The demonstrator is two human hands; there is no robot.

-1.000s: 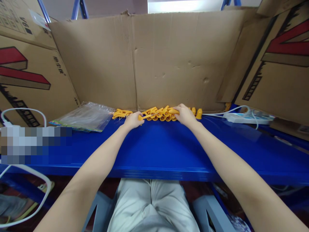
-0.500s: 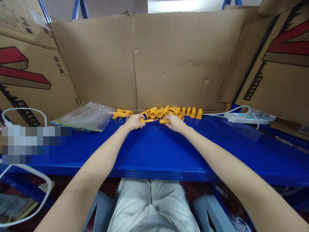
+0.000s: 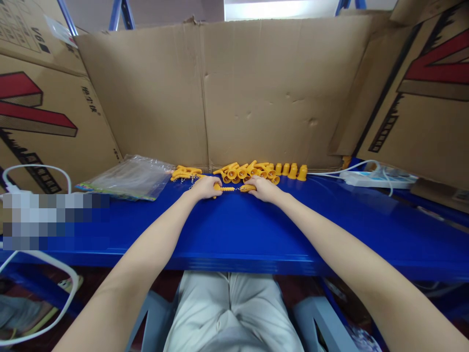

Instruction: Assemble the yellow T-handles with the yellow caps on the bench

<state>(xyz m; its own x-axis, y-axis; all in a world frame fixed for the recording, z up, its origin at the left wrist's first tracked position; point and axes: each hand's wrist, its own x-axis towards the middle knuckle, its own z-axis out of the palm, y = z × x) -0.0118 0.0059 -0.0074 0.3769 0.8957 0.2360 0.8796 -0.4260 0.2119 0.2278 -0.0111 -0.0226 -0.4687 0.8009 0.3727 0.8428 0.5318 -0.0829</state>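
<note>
My left hand (image 3: 208, 187) is closed around a yellow plastic piece with a ridged, twisted rod (image 3: 227, 188) that sticks out to the right. Opposite it, my right hand (image 3: 266, 188) pinches a smaller yellow plastic piece (image 3: 246, 187) between thumb and fingers. A short thin metal chain (image 3: 237, 189) spans the gap between the two pieces. Just behind my right hand lies a pile of yellow parts with cup-like ends (image 3: 242, 173). More yellow pieces with small chains (image 3: 186, 171) are heaped beyond my left hand. My fingers hide parts of both held pieces.
Several yellow cups (image 3: 293, 171) stand in a row right of the pile. A clear plastic bag (image 3: 128, 178) lies on the blue table (image 3: 234, 230) at left. A white power strip (image 3: 379, 179) with cables is at right. Cardboard walls (image 3: 256, 93) enclose the back and sides.
Both hands have come slightly nearer to me with their yellow pieces. The chain between the pieces shows more clearly against the blue table, and more of the pile behind is visible.
</note>
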